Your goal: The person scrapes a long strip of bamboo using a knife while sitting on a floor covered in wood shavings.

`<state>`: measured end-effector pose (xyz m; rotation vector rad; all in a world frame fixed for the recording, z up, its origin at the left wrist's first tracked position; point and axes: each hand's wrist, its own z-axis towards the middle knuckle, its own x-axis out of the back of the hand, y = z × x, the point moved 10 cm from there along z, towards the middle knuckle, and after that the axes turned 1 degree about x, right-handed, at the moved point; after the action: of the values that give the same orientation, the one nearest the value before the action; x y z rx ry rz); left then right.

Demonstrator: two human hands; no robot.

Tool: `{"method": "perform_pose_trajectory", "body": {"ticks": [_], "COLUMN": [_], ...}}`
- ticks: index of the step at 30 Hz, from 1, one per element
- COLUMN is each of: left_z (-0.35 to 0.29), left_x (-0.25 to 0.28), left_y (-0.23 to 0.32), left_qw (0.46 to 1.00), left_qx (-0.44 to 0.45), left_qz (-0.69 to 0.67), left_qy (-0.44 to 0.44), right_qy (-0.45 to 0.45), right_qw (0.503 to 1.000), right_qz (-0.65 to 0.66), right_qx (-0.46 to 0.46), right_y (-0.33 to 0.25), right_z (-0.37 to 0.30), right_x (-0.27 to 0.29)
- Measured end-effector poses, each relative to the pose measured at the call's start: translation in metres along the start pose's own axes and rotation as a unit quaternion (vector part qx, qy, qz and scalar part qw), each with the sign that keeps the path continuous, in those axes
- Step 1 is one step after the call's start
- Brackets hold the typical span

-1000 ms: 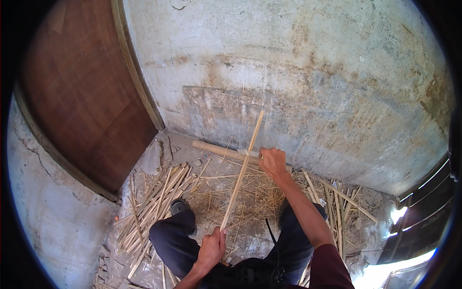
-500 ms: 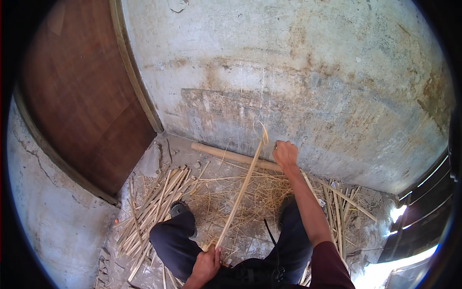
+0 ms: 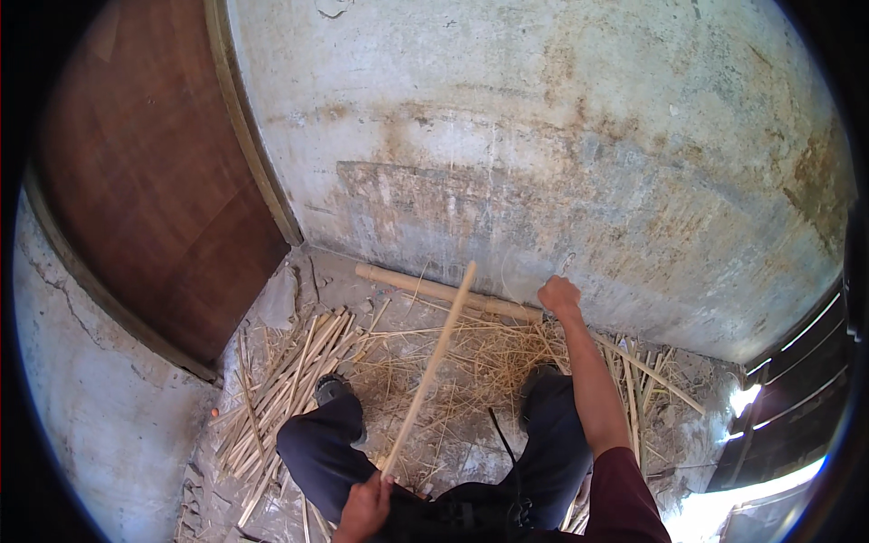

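Observation:
My left hand [image 3: 364,509] is closed round the near end of a long, pale bamboo strip [image 3: 429,373], low by my left thigh. The strip slants up and away, and its far end stands free in front of the wall. Out to the right, my right hand [image 3: 559,294] is a closed fist at the end of a stretched arm, apart from the strip. A thin, faint curl shows beside the fist. Whatever the fingers hold is hidden.
Cut bamboo strips [image 3: 288,385] lie heaped at the left, with more strips [image 3: 635,385] at the right. A thick bamboo pole [image 3: 444,291] rests along the wall's foot. Shavings [image 3: 489,362] litter the floor between my feet. A brown door [image 3: 163,181] stands at the left.
My right fist has moved right and slightly down, away from the strip. The curled shaving at the strip's far end is gone from it. My left hand and the strip have shifted left and down.

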<state>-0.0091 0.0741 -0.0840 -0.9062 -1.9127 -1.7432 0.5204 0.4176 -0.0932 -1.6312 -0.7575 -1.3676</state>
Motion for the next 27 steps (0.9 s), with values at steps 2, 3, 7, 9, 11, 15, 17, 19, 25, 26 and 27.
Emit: {"method": "perform_pose_trajectory", "body": {"ticks": [2, 3, 7, 9, 11, 15, 17, 19, 25, 26, 27], "left_z": [0.013, 0.018, 0.030, 0.031, 0.047, 0.051, 0.055, 0.058, 0.062, 0.063, 0.064], "left_x": [0.014, 0.019, 0.033, 0.017, 0.002, -0.011, -0.013, -0.023, -0.040, -0.041, -0.041], "left_y": [0.001, 0.002, -0.012, -0.025, -0.018, 0.000, 0.016, 0.027, 0.033, 0.034, 0.034], "left_qw": [0.999, 0.999, 0.996, 0.948, 0.925, 0.873, 0.859, 0.845, 0.831, 0.840, 0.849], "left_qx": [0.024, 0.025, 0.021, 0.161, 0.142, 0.136, 0.149, 0.159, 0.175, 0.176, 0.176], "left_qz": [-0.034, -0.034, -0.087, -0.257, -0.324, -0.416, -0.429, -0.438, -0.450, -0.432, -0.414], "left_qy": [0.003, 0.002, 0.012, -0.091, -0.137, -0.213, -0.234, -0.264, -0.277, -0.276, -0.276], "right_qy": [-0.059, -0.116, -0.114, -0.004, 0.032, -0.190, -0.229, -0.258, -0.301, -0.294, -0.287], "right_qw": [0.998, 0.992, 0.993, 0.998, 0.974, 0.822, 0.781, 0.738, 0.678, 0.674, 0.670], "right_qz": [-0.023, -0.046, -0.034, 0.056, 0.180, 0.505, 0.545, 0.585, 0.638, 0.649, 0.659], "right_qx": [0.000, 0.000, 0.022, 0.042, 0.135, 0.182, 0.201, 0.214, 0.205, 0.195, 0.184], "right_y": [0.005, 0.008, -0.010, -0.025, -0.032, -0.118, -0.143, -0.151, -0.162, -0.160, -0.156], "right_z": [0.000, -0.001, -0.004, -0.006, -0.008, -0.077, -0.119, -0.139, -0.159, -0.155, -0.152], "right_x": [-0.023, -0.038, -0.033, 0.002, 0.017, 0.034, 0.057, 0.060, 0.055, 0.052, 0.050]}}
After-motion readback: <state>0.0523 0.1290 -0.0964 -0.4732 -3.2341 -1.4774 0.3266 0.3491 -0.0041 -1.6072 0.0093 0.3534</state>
